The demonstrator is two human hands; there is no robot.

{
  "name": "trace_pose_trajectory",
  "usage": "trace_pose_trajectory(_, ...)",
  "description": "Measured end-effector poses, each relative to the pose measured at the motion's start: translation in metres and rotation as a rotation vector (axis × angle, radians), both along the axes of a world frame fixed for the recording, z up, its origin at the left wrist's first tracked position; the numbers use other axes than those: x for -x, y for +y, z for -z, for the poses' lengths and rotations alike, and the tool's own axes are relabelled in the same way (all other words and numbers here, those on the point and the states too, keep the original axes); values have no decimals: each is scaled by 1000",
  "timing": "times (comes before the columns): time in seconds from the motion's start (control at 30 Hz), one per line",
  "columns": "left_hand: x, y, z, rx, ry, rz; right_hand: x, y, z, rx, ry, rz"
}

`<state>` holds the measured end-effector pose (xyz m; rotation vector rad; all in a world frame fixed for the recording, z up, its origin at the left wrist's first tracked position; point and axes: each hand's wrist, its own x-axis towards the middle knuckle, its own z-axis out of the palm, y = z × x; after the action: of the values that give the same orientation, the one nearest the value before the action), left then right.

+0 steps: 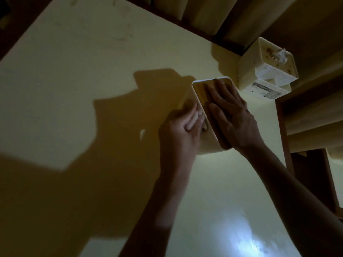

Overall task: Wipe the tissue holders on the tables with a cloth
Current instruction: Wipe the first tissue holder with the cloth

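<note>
— What's held? The left hand (pixel 178 130) has its grip closed on the side of the pale rounded-square plastic tissue holder (pixel 199 101); the right hand (pixel 233 115) presses a dark flat cloth (pixel 218 133) flat on its top.

— Risk? Hard pressing might tip or slide it on the cream table (pixel 74 71). Count: two holders; the second, stained cream tissue holder (pixel 267 65) stands beyond the grip.

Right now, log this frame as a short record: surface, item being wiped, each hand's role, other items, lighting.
surface: pale table
item being wiped: tissue holder, tipped on its side
left hand: steadies the holder's side
right hand: presses a dark cloth flat on the upturned face
other items: second tissue holder at the far table edge, tissue poking out, stained top
lighting: dim, strong shadows, glare near bottom
</note>
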<state>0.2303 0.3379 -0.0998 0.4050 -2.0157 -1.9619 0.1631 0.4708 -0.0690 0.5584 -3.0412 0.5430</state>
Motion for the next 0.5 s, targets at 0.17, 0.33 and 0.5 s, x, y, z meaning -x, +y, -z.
trace_pose_trajectory(0.17, -38, 38, -10, 191, -32, -46, 0, 0, 1, 12, 53, -60)
trace_pose_trajectory(0.33, 27, 2, -9, 243, -162, -87, -1, -2, -2, 0, 9, 20)
trace_pose_trajectory(0.5, 42, 2, -1, 340, -245, -67, -1, -3, -1, -18, -8, 20)
